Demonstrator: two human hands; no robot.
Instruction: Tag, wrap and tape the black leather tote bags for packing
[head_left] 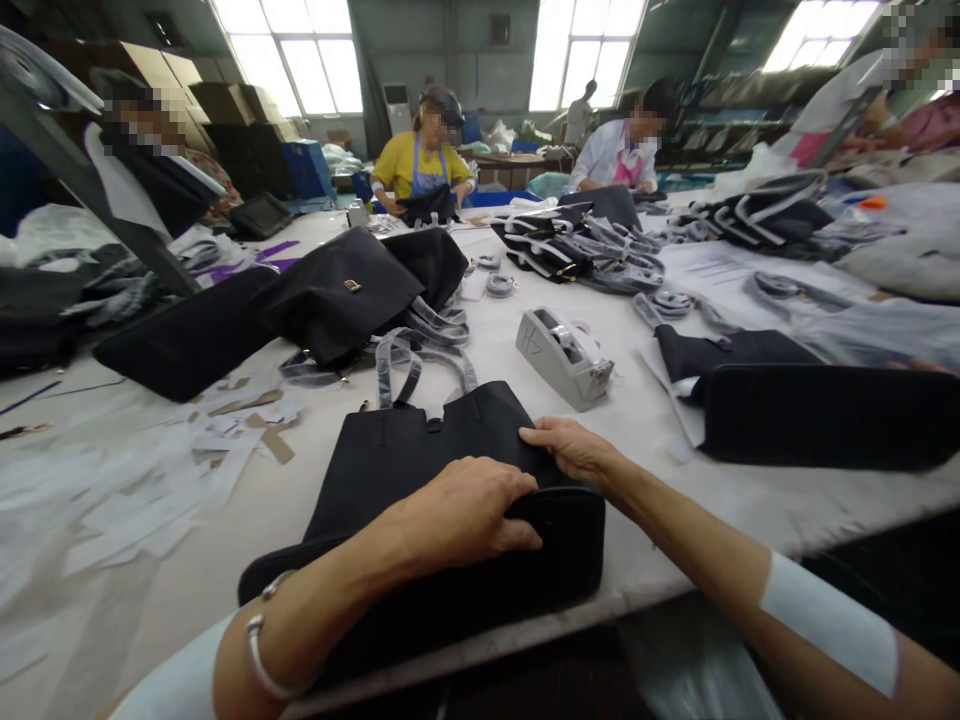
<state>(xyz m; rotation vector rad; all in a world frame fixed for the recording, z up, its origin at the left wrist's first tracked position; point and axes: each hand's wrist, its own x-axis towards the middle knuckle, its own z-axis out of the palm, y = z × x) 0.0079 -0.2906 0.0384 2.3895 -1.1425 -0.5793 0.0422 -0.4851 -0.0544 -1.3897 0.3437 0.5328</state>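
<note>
A black bag [420, 460] lies on the white table in front of me, its base turned toward the near edge and its plastic-wrapped handles pointing away. My left hand [480, 505] grips the bag's raised bottom edge, thumb on the near side and fingers over the top. At the bag's right side, my right hand [566, 445] pinches the edge of the black panel between thumb and fingers. A grey tape dispenser [562, 357] stands just beyond my right hand.
Another black bag [825, 410] lies at the right. More black bags [337, 290] are piled beyond mine. Paper scraps [247, 420] cover the left side. Wrapped straps [600, 250] lie farther back. People work across the table [480, 255].
</note>
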